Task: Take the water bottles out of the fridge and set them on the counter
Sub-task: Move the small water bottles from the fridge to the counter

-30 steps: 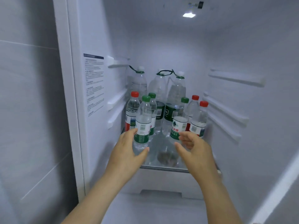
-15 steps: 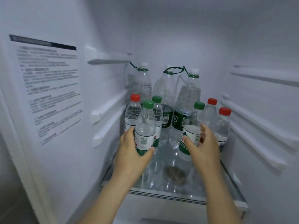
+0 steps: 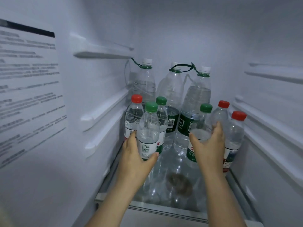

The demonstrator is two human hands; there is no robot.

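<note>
Several water bottles stand on a glass fridge shelf [image 3: 167, 208]. My left hand [image 3: 134, 154] wraps the lower part of a small green-capped bottle [image 3: 148, 128] at the front left. My right hand [image 3: 209, 145] is closed around another green-capped bottle [image 3: 200, 128] at the front right. Behind the left one stand a red-capped bottle [image 3: 133, 115] and a green-capped bottle [image 3: 162, 112]. Two red-capped bottles [image 3: 234, 133] stand at the right. Three tall white-capped bottles [image 3: 173, 89] with green carry loops fill the back row.
The white fridge walls close in on both sides, with shelf rails [image 3: 105, 112] on the left and shelf rails [image 3: 268, 128] on the right. A printed label [image 3: 27, 89] is stuck on the left wall. A dark smudge [image 3: 179, 182] shows on the glass.
The view has moved closer into the fridge. Both hands reached forward from open in front of the shelf and closed around the two front green-capped bottles.
</note>
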